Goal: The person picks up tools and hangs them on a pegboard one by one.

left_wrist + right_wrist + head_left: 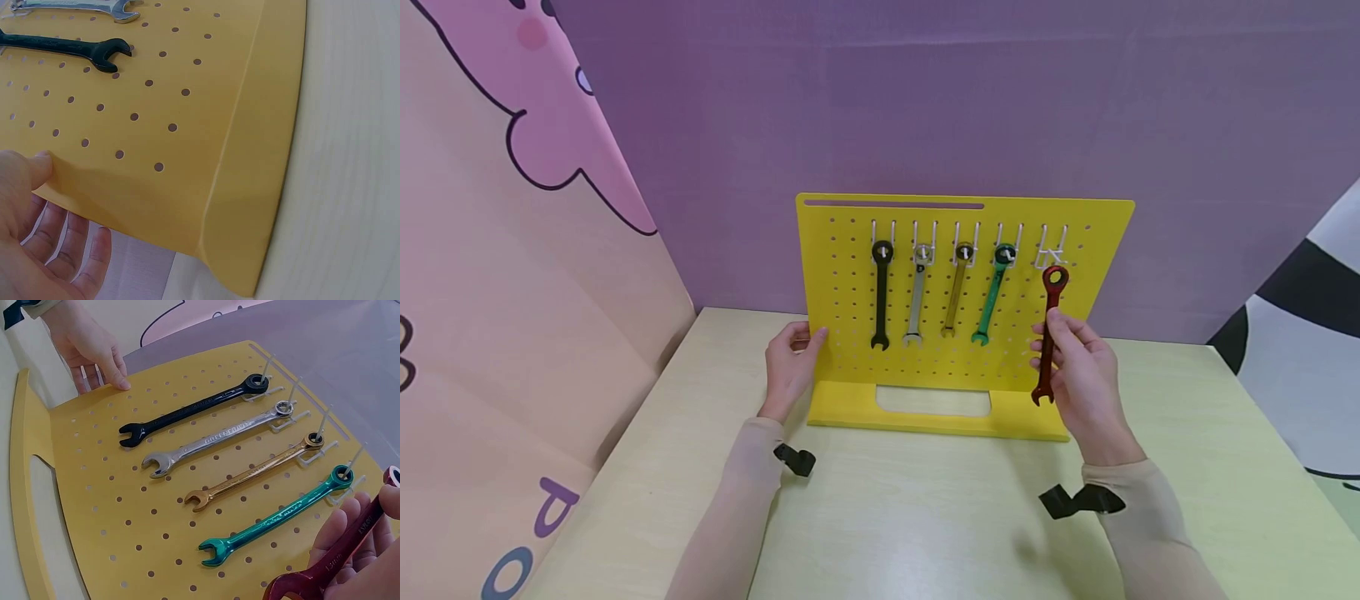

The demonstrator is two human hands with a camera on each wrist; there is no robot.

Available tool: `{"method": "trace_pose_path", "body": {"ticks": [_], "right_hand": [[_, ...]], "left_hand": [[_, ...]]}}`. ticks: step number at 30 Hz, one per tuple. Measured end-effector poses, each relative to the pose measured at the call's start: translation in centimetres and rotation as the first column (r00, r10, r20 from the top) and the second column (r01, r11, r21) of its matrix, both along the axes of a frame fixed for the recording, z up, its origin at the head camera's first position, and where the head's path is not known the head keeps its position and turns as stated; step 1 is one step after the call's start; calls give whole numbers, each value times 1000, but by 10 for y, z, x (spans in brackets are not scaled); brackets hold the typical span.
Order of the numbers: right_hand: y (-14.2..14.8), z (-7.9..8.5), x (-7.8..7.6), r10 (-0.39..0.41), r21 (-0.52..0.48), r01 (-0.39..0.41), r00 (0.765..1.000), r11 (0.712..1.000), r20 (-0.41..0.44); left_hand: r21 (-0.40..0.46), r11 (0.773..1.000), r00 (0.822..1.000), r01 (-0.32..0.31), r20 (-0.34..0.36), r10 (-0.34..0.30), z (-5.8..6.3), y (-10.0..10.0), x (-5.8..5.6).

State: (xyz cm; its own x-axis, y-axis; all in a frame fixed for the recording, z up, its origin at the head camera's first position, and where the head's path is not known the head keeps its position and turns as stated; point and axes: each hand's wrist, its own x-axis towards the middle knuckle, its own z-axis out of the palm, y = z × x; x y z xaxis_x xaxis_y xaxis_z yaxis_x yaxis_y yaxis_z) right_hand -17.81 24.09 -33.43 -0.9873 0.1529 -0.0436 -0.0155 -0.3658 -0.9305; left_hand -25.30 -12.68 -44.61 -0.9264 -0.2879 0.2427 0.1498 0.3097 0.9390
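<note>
In the head view my right hand (1086, 375) grips a red combination wrench (1049, 333) by its shank, ring end up and open jaw down. The ring end is just below the rightmost white hook (1051, 254), in front of the yellow pegboard (857, 367). My left hand (792, 362) holds the board's left edge, thumb (41, 170) on the front face and fingers behind. Hanging by their rings are a black wrench (187, 411), a silver wrench (219, 439), a gold wrench (256, 472) and a green wrench (281, 515).
The pegboard's foot (940, 425) stands on a pale wooden table (880, 517). Behind it rises a purple backdrop (925, 108). A patterned pink and cream panel (535, 250) borders the left side. White hooks stick out from the board.
</note>
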Motion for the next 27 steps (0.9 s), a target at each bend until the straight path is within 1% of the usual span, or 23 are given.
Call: {"method": "trace_pose_path", "body": {"ticks": [5,11,18,27], "right_hand": [[1,2,0,-4,-10,3,1000,1000,-10],[2,5,-1,-11,-9,11,1000,1000,-1],[3,7,-2,-15,-17,15,1000,1000,-18],[4,10,-3,-19,-22,19,1000,1000,9]], "left_hand": [[6,1000,1000,4,-3,-4,1,0,0],[7,1000,1000,5,-5,-5,0,0,0],[6,1000,1000,1,-1,-1,0,0,1],[15,1000,1000,7,-8,-7,0,0,0]]}}
